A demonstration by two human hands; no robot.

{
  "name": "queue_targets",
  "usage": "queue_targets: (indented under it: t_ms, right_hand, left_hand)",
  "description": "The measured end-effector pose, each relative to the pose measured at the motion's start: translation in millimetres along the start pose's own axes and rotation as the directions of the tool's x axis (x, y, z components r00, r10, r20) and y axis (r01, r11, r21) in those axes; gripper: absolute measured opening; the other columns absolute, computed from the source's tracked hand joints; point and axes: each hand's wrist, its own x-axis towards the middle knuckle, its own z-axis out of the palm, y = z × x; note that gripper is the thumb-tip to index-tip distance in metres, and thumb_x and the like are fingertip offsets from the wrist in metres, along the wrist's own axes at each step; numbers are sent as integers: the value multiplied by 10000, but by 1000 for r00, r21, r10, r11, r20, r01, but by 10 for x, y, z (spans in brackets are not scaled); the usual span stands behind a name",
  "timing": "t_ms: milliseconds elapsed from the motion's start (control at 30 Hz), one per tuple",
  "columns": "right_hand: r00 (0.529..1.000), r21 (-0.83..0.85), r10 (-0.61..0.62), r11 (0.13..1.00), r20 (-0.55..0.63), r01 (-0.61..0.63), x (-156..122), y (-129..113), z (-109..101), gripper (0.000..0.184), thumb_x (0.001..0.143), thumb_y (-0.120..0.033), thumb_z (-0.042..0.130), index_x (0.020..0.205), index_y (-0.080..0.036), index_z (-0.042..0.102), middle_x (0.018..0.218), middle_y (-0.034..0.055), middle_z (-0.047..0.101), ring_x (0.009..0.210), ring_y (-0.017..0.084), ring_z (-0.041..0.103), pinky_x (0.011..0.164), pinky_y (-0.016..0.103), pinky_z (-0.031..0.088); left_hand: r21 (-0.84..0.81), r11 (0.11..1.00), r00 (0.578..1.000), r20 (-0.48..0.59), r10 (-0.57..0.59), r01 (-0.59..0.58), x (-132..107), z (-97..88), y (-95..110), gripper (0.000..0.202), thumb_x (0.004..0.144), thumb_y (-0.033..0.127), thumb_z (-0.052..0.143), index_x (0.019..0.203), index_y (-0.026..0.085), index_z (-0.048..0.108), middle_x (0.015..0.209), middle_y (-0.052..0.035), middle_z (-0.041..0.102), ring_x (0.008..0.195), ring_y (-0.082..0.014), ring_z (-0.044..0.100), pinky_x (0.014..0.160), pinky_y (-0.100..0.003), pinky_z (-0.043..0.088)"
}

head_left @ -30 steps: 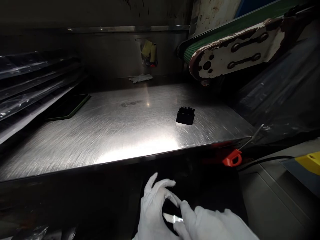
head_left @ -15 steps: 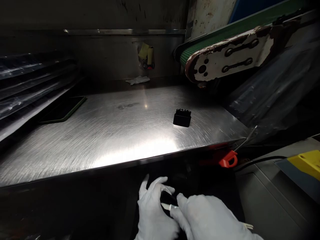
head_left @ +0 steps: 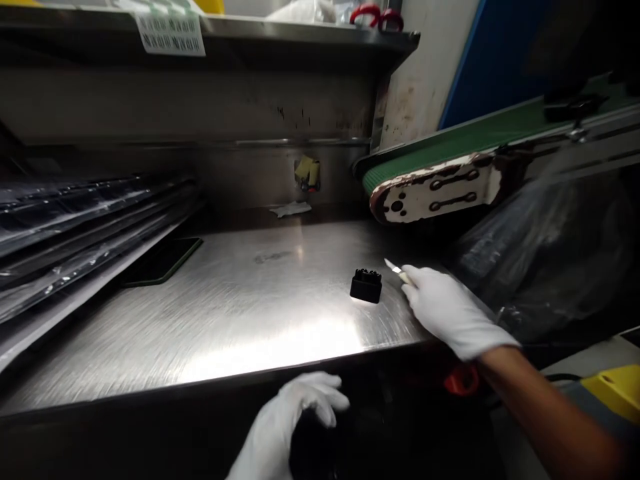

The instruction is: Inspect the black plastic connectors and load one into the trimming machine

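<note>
My right hand (head_left: pixel 447 309), in a white glove, reaches over the steel table (head_left: pixel 225 320) and grips a small blade (head_left: pixel 395 269) whose tip points up and left. Its tip is just right of a small black plastic part (head_left: pixel 366 285) that lies on the table. My left hand (head_left: pixel 295 417), also gloved, is below the table's front edge, curled around a dark object (head_left: pixel 307 440) that is hard to make out.
A green conveyor belt (head_left: pixel 450 143) with a worn white end plate ends above the table's right side. Stacked black trays (head_left: pixel 75 227) lean at the left beside a dark flat slab (head_left: pixel 163 260). A shelf runs overhead. A yellow thing (head_left: pixel 613 393) sits at the lower right.
My right hand has left my left hand and risen to the table with the blade, stopping beside the black part. The view has tilted up, showing the shelf.
</note>
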Motion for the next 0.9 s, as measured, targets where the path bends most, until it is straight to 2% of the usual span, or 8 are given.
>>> queue_targets:
  t_ms: [100,200,333,433,600,700,800,900]
  right_hand:
    - [995,-19,-47,999,-91,45,332,-100,163,129,920,-129,494,957,-127,618,883,51,635,801,194,626,756,403,524]
    - [964,79,-120,987,-235,143,337,-165,298,262,905,-41,466,1112,-132,598,1085,73,628,1042,222,582,907,440,487]
    - [918,336,-102,911,-383,242,111,-195,312,353,934,-75,397,1257,-100,535,1271,111,567,1206,184,494,1091,375,359]
    - [971,528,-96,825,-221,202,40,-250,243,426,941,-305,495,1345,-170,484,1184,67,631,1020,147,611,957,286,484]
    - [995,652,-57,758,86,-13,127,-385,237,654,753,-235,669,1376,-251,472,977,21,682,889,192,645,868,357,508]
    - [979,742,-63,662,194,-104,181,-453,279,684,750,-252,664,1389,-236,422,998,35,664,905,195,646,745,305,524]
    - [950,803,-78,557,303,-211,315,-503,290,662,795,-323,640,1389,-195,378,1159,98,615,925,198,643,578,247,501]
    - [929,823,-114,511,352,-250,586,-570,305,588,808,-368,654,1308,-125,464,1241,136,575,873,161,619,524,209,447]
  left_hand:
    - [395,890,974,91,207,-226,425,-358,199,377,774,342,751,1075,280,533,1111,-23,676,1080,-204,644,893,-301,564]
    - [721,577,921,263,286,-385,884,-612,235,253,831,233,654,1069,206,573,1179,-91,656,1139,-250,602,971,-415,507]
    - [762,367,846,476,240,-533,1336,-774,31,368,898,50,422,1152,232,618,1300,-77,615,1237,-297,524,1061,-557,356]
    - [705,322,773,604,196,-632,1479,-818,-77,419,916,59,397,1216,271,599,1348,-73,579,1288,-305,472,1082,-548,316]
    - [701,349,782,579,232,-622,1443,-893,-100,439,845,117,515,1240,297,576,1382,-120,528,1301,-346,440,1067,-612,284]
    - [628,603,869,393,301,-493,1350,-973,-111,496,807,145,512,1292,249,500,1385,-125,498,1320,-289,428,1088,-541,332]
    - [378,921,982,189,29,-100,1310,-984,-117,662,786,217,514,1418,259,320,1386,-106,478,1259,-244,508,1040,-436,442]
    - [370,906,970,47,-237,204,1350,-850,-116,818,711,357,662,1435,256,296,1190,-113,590,1058,-298,620,909,-478,521]
